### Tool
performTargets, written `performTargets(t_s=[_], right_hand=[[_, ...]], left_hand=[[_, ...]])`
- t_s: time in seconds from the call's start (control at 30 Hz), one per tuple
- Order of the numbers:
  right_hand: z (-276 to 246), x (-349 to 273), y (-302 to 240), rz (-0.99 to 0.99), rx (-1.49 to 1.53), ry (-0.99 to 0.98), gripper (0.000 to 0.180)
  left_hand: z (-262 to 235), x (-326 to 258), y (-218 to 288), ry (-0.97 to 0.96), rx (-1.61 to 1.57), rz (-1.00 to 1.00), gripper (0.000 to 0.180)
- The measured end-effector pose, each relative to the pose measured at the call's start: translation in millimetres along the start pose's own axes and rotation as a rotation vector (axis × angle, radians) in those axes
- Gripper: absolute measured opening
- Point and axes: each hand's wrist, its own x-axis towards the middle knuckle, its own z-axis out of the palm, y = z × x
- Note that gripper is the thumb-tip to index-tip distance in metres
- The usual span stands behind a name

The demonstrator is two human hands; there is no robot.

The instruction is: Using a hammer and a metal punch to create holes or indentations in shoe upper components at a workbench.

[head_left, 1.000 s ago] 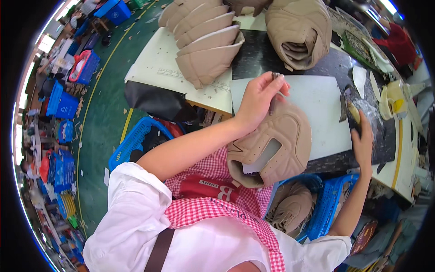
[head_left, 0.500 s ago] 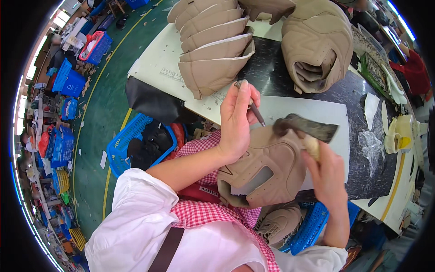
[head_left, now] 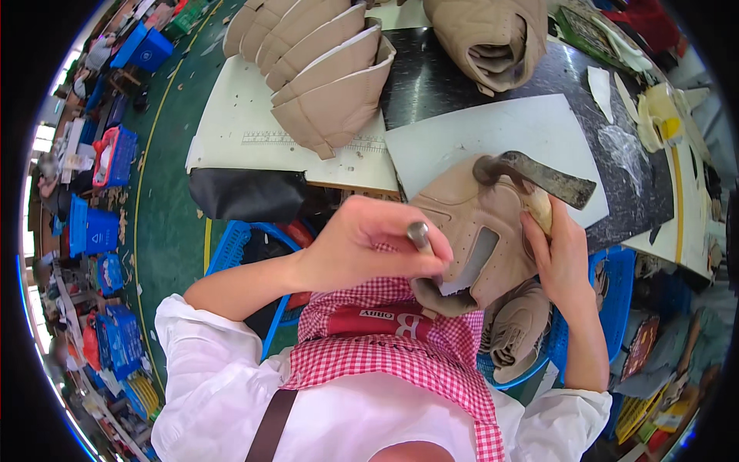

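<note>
My left hand (head_left: 369, 240) is closed around a metal punch (head_left: 419, 237), whose blunt top sticks out past the fingers. It is over the near-left edge of a beige shoe upper (head_left: 454, 199), which lies partly on a white sheet (head_left: 493, 127) at the table's near edge. The punch's tip is hidden behind my hand. My right hand (head_left: 560, 245) grips a hammer (head_left: 566, 182) by its light wooden handle. The hammer's dark head lies at the upper's far right edge.
A row of nested beige shoe uppers (head_left: 327, 108) stands at the back left. More stacked uppers (head_left: 493, 38) stand at the back right. Blue baskets (head_left: 613, 308) flank my lap, the right-hand one beside a beige shoe (head_left: 517, 327). Crumpled clear plastic (head_left: 622, 150) lies on the table's right.
My left hand and the punch have moved down from the upper's far edge to its near-left side. The upper has turned and shifted slightly right. The view has shifted too.
</note>
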Motion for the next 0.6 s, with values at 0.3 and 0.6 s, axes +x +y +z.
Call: performTargets(t_s=[0.3, 0.6], right_hand=[[6.0, -5.1, -8.5, 0.084, 0.036, 0.03, 0.024], [-32.2, -33.6, -16.2, 0.248, 0.363, 0.27, 0.019]], left_hand=[[8.9, 6.8, -30.5, 0.135, -0.231, -0.269, 0.01], [11.9, 7.7, -22.6, -0.038, 0.635, 0.185, 0.013]])
